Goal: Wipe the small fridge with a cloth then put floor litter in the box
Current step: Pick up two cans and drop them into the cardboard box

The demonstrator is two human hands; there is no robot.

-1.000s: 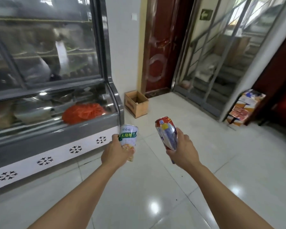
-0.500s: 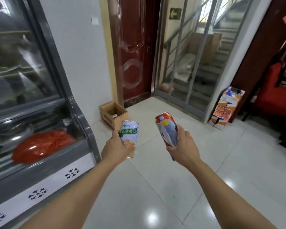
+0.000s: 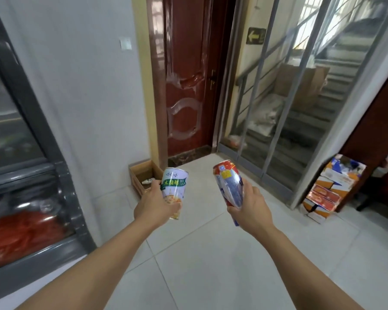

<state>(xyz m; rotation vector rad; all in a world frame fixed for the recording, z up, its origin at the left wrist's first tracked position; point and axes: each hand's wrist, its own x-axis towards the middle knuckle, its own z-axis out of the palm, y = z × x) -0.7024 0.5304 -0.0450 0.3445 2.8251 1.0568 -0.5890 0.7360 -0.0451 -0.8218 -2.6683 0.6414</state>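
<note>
Both arms are out: the left hand [image 3: 154, 203] wraps a white can [image 3: 174, 191] with a green band, the right hand [image 3: 250, 205] clutches a dented red-topped silver can [image 3: 230, 186]. Beyond them, the open cardboard box [image 3: 136, 178] sits on the floor against the wall, beside the door [image 3: 184, 74].

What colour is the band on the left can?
Green, with yellow characters, on the white can; the head view shows it.

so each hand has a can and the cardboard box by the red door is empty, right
Not quite. Each hand does hold a can: the left hand grips the white and green can, the right hand the red and blue can. But the cardboard box by the red door is not empty; the head view shows a small item inside.
</note>
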